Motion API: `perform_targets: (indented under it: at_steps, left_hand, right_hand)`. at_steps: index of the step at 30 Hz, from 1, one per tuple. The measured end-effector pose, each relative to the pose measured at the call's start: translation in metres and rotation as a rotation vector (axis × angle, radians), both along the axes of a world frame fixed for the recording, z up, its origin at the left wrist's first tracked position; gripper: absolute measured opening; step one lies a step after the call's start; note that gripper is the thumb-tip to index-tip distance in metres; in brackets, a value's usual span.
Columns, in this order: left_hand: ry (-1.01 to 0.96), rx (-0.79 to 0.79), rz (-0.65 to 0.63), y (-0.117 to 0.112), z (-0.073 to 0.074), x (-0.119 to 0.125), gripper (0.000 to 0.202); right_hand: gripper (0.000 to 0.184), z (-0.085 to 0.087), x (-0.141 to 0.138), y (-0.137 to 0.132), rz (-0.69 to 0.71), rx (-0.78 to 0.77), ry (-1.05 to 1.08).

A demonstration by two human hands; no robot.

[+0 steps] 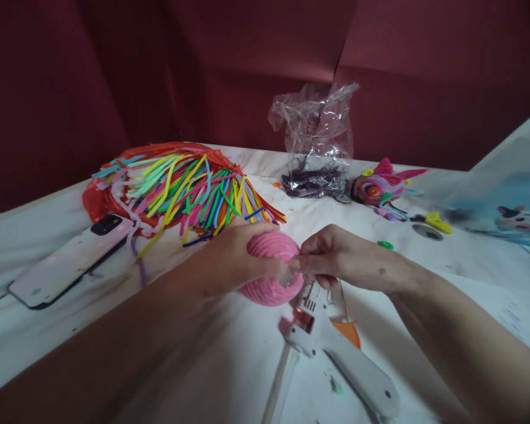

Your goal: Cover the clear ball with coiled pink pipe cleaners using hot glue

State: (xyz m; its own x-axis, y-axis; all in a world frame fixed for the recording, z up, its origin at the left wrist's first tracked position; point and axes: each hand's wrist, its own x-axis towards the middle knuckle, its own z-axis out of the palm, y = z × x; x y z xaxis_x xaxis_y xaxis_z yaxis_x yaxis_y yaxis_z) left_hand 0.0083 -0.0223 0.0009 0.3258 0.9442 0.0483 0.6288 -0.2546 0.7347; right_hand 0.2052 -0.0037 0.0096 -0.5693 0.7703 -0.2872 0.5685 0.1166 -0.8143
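A pink ball (pixel 271 294), wound in coils that look like fuzzy pipe cleaner, is held above the table in my left hand (pixel 234 253). My left thumb lies across its front, by a pale, glossy round patch at its right end. At that end my right hand (pixel 331 256) is closed in a pinch, its fingertips against the ball's edge; whatever they hold is hidden. Just below both hands lies a white hot glue gun (pixel 322 330), with a reddish glow in its body and its handle toward the lower right.
Many-coloured pipe cleaners (pixel 194 188) spill from a red plastic bag (pixel 95 200) at the back left. A phone (pixel 75 259) lies left. Behind stands a clear bag (pixel 318 135) with dark contents. Right of it are a pink pipe-cleaner figure (pixel 382 185) and a green piece (pixel 386 244).
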Motion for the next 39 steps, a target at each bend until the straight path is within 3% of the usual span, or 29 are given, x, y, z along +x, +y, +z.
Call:
perform_targets:
  at_steps: [4,10,15,22,27,32,39]
  left_hand:
    - [-0.078,0.009,-0.112,0.003,0.002,-0.005,0.032]
    - [0.032,-0.057,0.032,-0.007,0.015,-0.001,0.037]
    - [0.134,-0.045,0.059,-0.013,0.022,0.005,0.038]
    - [0.111,0.048,-0.025,-0.005,0.013,-0.001,0.038]
    - [0.021,-0.025,-0.04,0.0,0.009,-0.007,0.046]
    - [-0.015,-0.048,-0.065,0.001,0.008,-0.009,0.049]
    - [-0.066,-0.042,-0.113,0.001,0.006,-0.008,0.029]
  right_hand:
    - [0.044,0.002,-0.002,-0.001,0.016,-0.017,-0.01]
    - [0.038,0.001,-0.003,-0.002,0.001,0.015,-0.019]
    - [0.037,-0.001,-0.006,-0.005,-0.012,0.018,-0.033]
    - [0.047,0.005,-0.002,-0.007,0.029,0.081,0.009]
    - [0.038,0.011,0.008,-0.006,0.055,0.262,-0.059]
    - [0.031,0.007,0.005,-0.006,-0.004,0.336,-0.099]
    - [0.033,0.002,0.003,-0.004,-0.064,0.378,-0.092]
